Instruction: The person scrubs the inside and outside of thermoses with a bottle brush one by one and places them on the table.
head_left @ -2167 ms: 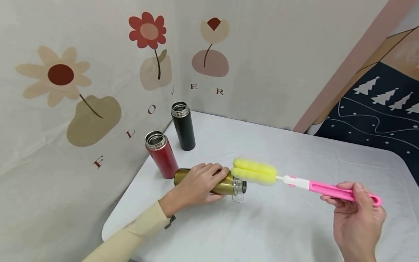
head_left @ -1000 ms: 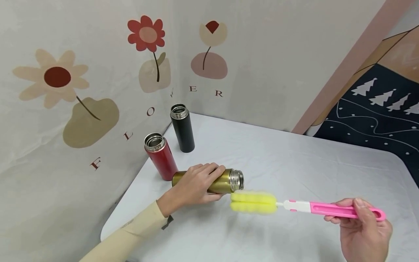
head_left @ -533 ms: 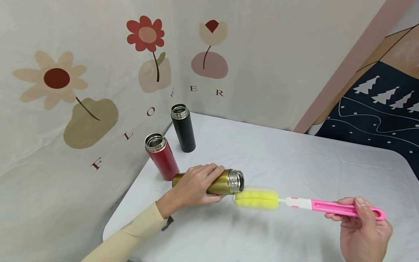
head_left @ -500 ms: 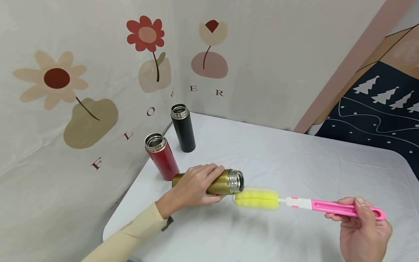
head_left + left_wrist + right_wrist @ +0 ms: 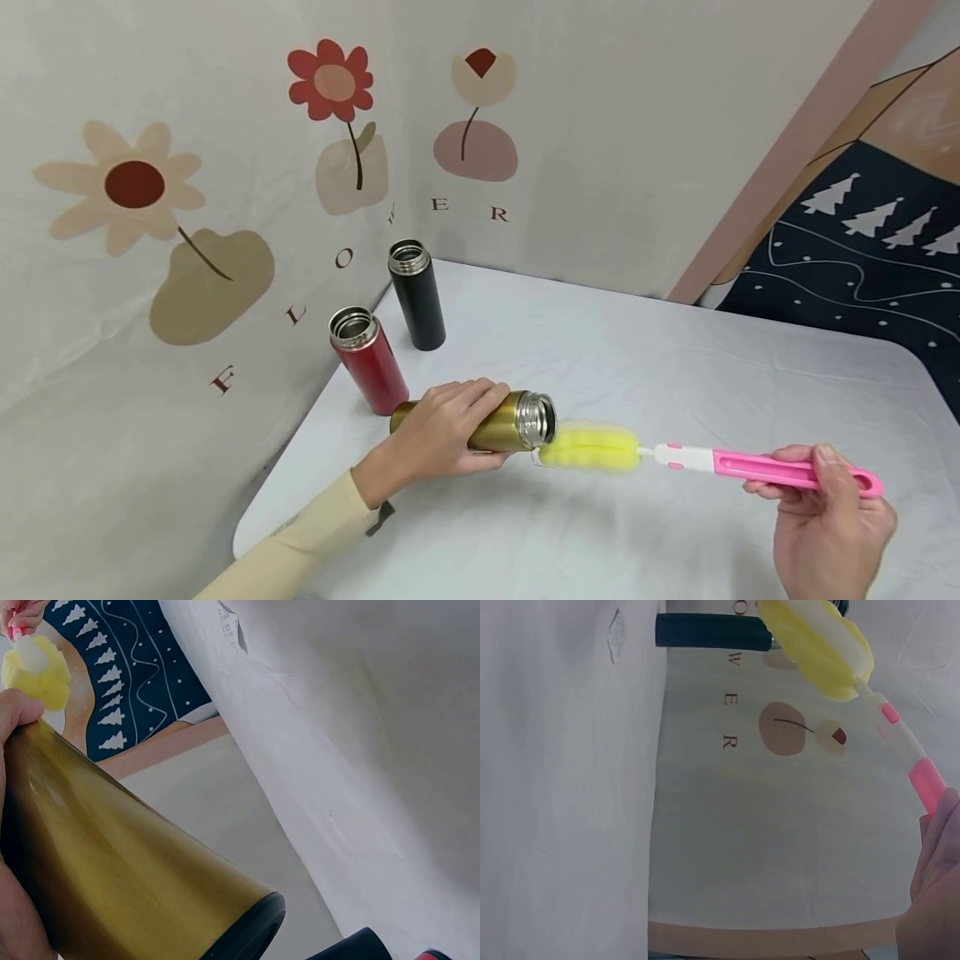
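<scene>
My left hand (image 5: pixel 446 427) grips a gold vacuum flask (image 5: pixel 498 422) round its body. The flask lies on its side above the table, its lidless steel mouth facing right; in the left wrist view its dark base (image 5: pixel 251 930) points down toward the right. At the far right my right hand (image 5: pixel 832 517) holds a bottle brush by its pink handle (image 5: pixel 757 469), thumb on top. The brush's yellow sponge head (image 5: pixel 592 447) points left, its tip right at the lower edge of the flask's mouth in the head view.
A red flask (image 5: pixel 371 367) and a black flask (image 5: pixel 418 300) stand upright and lidless at the table's left back. A small printed paper label (image 5: pixel 231 628) lies on the white-covered table (image 5: pixel 675 358). Printed cloth walls (image 5: pixel 600 167) rise behind and left.
The sponge head has dropped from overlapping the flask's mouth to just below it, then risen slightly. The gold flask's mouth has turned more toward the camera. Both hands keep their holds.
</scene>
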`<state>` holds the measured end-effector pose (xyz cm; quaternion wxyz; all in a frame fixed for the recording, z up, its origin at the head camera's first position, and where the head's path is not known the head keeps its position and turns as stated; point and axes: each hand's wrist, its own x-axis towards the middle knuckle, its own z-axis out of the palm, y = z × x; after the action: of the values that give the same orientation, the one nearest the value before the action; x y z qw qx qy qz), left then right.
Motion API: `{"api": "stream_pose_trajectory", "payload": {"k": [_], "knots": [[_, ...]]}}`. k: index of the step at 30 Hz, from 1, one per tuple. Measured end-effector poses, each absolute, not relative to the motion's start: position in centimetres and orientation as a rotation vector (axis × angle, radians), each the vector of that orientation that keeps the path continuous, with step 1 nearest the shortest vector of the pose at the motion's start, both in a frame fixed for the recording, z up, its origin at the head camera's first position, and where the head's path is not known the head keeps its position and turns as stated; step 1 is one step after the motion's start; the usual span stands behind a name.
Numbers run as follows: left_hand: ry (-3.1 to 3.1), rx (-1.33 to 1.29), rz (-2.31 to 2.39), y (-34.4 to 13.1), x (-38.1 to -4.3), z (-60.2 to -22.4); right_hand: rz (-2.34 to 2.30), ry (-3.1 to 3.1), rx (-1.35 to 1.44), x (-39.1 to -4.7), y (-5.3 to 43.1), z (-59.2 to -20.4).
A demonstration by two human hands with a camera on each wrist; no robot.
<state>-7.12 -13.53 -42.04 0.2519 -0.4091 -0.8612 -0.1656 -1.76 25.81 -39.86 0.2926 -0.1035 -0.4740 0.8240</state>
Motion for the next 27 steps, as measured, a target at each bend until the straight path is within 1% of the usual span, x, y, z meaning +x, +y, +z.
{"api": "stream_pose_trajectory", "payload": {"k": [8,20,27], "knots": [[-2.294,-1.17,-0.374,-13.1,-6.5,-42.0,2.19,-1.169,-0.326,-2.0,25.8,-39.8],[-2.257,-1.226,-0.387,-12.8,-6.4,-42.1,2.199,-1.032,-0.188,-2.1,25.0,-39.8],[-2.3,-1.262,-0.353,-12.4,-6.4,-42.3,2.272,-0.972,-0.061,-2.2,25.0,-39.6]]}}
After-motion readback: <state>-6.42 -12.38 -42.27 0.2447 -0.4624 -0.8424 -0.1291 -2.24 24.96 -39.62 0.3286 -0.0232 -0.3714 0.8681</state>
